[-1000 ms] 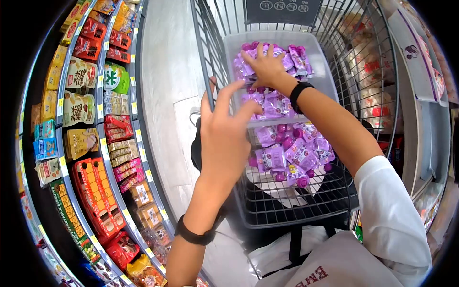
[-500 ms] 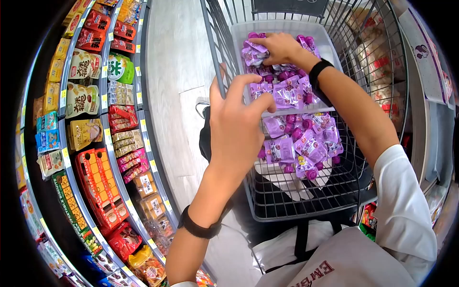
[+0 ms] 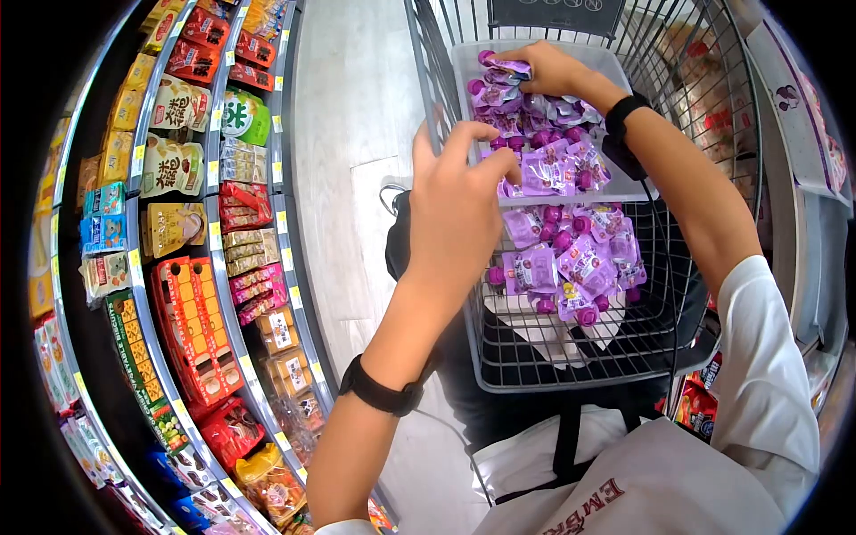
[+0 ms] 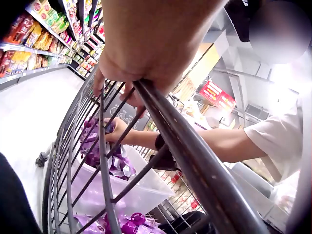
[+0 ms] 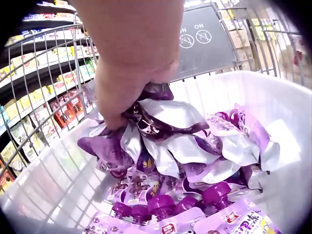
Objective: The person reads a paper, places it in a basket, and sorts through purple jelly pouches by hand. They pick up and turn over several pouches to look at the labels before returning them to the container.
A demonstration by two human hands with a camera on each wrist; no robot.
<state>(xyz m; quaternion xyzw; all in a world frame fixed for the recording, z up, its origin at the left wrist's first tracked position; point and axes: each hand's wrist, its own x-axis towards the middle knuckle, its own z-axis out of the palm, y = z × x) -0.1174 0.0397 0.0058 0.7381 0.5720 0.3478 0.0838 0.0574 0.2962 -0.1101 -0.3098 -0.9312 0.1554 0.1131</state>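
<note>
In the head view my right hand (image 3: pixel 551 69) grips purple spouted pouches (image 3: pixel 506 73) at the far left of a translucent plastic bin (image 5: pixel 280 92). From the right wrist, their silvery bottom ends (image 5: pixel 175 117) show beside the fingers; the fingertips are partly hidden. More pouches with purple screw caps (image 5: pixel 161 207) lie below in the bin. My left hand (image 3: pixel 456 209) holds the side rim (image 4: pixel 190 151) of the shopping cart, fingers bent over both sides of it in the left wrist view. Loose pouches (image 3: pixel 584 267) lie in the cart in front of the bin.
Shelves of packaged snacks (image 3: pixel 187 299) line the left, beyond a strip of pale floor (image 3: pixel 343 98). The cart's wire side (image 3: pixel 718 134) runs along the right. A dark sign panel (image 3: pixel 557 13) is at the cart's far end. A shelf display (image 3: pixel 798 116) stands at right.
My right hand was spread over the pouches; its fingers have closed on some and drawn them up at the bin's far side. My left hand stays on the cart rim. The head view has shifted.
</note>
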